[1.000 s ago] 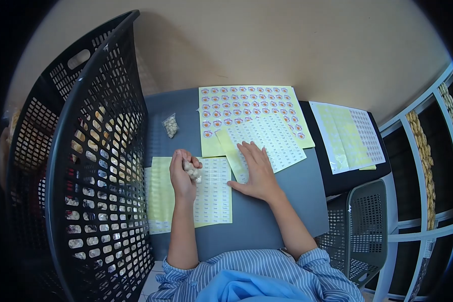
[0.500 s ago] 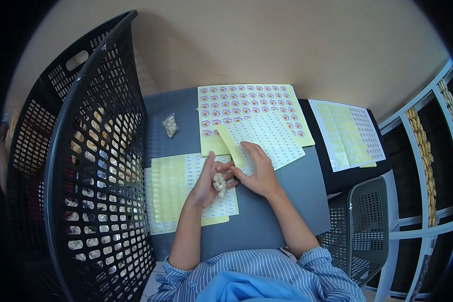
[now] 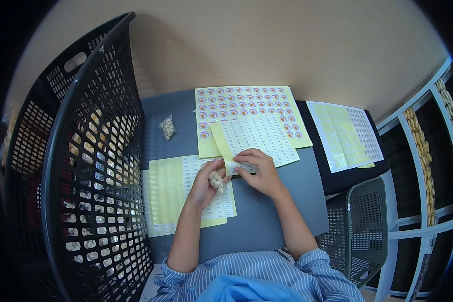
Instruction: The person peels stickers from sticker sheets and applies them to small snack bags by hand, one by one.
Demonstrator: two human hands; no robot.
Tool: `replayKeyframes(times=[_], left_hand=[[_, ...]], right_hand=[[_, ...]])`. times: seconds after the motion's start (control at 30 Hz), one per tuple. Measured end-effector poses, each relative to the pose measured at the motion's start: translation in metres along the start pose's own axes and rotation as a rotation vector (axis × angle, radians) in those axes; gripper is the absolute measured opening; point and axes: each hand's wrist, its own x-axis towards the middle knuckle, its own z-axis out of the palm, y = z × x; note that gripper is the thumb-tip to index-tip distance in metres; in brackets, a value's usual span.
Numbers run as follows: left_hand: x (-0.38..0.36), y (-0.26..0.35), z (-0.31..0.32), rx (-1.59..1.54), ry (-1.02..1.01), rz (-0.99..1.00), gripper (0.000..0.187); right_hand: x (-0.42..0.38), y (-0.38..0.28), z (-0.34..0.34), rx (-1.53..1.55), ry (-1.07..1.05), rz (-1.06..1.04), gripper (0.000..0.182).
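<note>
My left hand is closed around a small clear bag of whitish pieces, and its fingertips meet the lower left edge of a sticker sheet printed with small text labels. At that same edge my right hand has its thumb and fingers pinched; whether a single label is between them I cannot make out. The sheet's yellow left margin curls up. Beneath it lies a yellow sheet of round orange-and-purple stickers. More label sheets lie under and left of my left hand.
A second small bag lies on the grey table. A tall black basket full of packets stands at the left. More sticker sheets lie on a black surface at the right, above a dark green basket. Metal shelving stands at the far right.
My left hand has tilted and brought its fingers to the sheet's edge. My right hand's fingers have come down and pinched together at the sheet's lower left. The view has shifted slightly.
</note>
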Motion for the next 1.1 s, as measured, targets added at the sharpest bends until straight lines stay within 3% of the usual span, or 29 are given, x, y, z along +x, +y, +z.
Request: replayKeyframes(times=[0.37,0.8,0.9,1.1], left_hand=[[0.002,-0.003,-0.001,0.113,0.074,0.007,0.035],[-0.006,0.006,0.008,0.144,0.087,0.027,0.038],[-0.006,0.007,0.001,0.289,0.291,0.269,0.033],[-0.005,0.007,-0.014,0.163,0.119,0.394,0.020]], right_hand=[[-0.002,-0.004,0.009,0.020,0.061,0.013,0.018],[-0.003,-0.002,0.014,0.011,0.118,-0.018,0.009],[-0.004,0.000,0.015,-0.029,0.067,-0.034,0.008],[-0.001,-0.002,0.013,0.148,0.082,0.093,0.005]])
